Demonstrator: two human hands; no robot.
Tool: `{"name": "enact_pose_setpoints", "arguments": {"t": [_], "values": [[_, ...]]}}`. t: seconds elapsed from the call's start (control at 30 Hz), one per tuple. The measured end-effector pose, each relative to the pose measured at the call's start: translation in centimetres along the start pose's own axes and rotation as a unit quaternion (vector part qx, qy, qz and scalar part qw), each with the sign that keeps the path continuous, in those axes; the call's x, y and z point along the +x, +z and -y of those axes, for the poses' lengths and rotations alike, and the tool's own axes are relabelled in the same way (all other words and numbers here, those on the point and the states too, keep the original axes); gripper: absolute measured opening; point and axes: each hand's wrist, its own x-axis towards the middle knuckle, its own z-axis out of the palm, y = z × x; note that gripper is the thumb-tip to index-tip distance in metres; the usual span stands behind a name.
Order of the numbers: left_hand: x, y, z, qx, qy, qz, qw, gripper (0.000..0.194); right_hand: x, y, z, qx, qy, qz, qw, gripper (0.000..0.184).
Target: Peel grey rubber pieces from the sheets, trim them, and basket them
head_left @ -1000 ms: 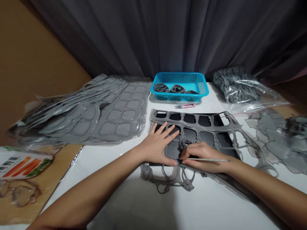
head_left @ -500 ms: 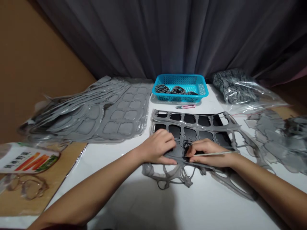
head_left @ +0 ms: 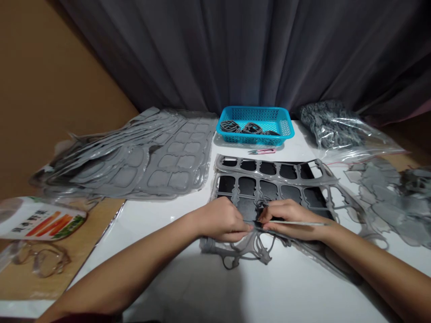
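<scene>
A grey, rubbery cut-out sheet (head_left: 247, 190) with rows of rounded openings lies over a black board (head_left: 248, 207). My left hand (head_left: 224, 220) is closed at the sheet's near edge, thumb and forefinger pinching the grey material. Beside it, my right hand (head_left: 284, 219) grips a thin, pale stick-like tool (head_left: 303, 223), which slants back over the wrist. The tool's working tip is hidden among the fingers and dark strips. Loose grey offcut strips (head_left: 247, 249) hang toward me below both hands.
Behind the sheet are pink-handled thread snips (head_left: 266, 151) and a blue basket (head_left: 256, 140) holding dark lattice pieces. Stacked grey sheets (head_left: 171, 161) lie left, near eyeglasses (head_left: 43, 260) and a printed packet (head_left: 43, 220). To the right are a filled plastic bag (head_left: 332, 125) and grey scraps (head_left: 384, 197).
My left hand has gone from lying spread over the sheet to a curled pinch at its near edge, closer to the right fingertips. My right hand stays nearly in place with the tool.
</scene>
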Motion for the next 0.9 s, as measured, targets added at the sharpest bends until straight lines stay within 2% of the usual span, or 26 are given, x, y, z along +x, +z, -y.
{"name": "enact_pose_setpoints", "arguments": {"t": [0.13,0.2,0.37,0.43,0.6,0.73,0.8,0.83,0.9], "values": [[0.1,-0.1,-0.3,-0.023,-0.012,0.008,1.000,0.026,0.7,0.2,0.4,-0.193,-0.028,-0.007,0.981,0.019],[0.1,-0.2,-0.4,-0.038,-0.016,0.012,0.999,0.027,1.6,-0.6,0.1,-0.232,-0.015,-0.035,0.972,0.018],[-0.2,-0.2,-0.4,-0.068,-0.029,0.018,0.997,0.024,4.9,-4.8,-2.7,-0.293,0.061,-0.181,0.937,0.020],[-0.4,-0.1,-0.4,-0.077,-0.034,0.019,0.996,0.024,6.0,-5.7,-3.7,-0.293,0.076,-0.230,0.925,0.019],[-1.0,0.5,-0.7,-0.090,-0.050,0.018,0.995,0.026,6.5,-5.8,-4.4,-0.289,0.074,-0.287,0.910,0.017],[-1.4,0.2,-1.4,-0.112,-0.062,0.017,0.992,0.029,5.0,-8.4,-4.4,-0.280,0.122,-0.398,0.865,0.022],[-1.8,-0.4,-1.7,-0.139,-0.077,0.015,0.987,0.032,4.2,-9.6,-4.2,-0.219,0.175,-0.456,0.845,0.018],[-2.1,-0.7,-1.8,-0.154,-0.090,0.010,0.984,0.034,4.0,-9.8,-4.1,-0.174,0.194,-0.469,0.844,0.018],[-2.9,-1.5,-1.5,-0.167,-0.125,-0.013,0.978,0.034,4.0,-9.0,-3.6,-0.081,0.200,-0.443,0.870,0.024]]}}
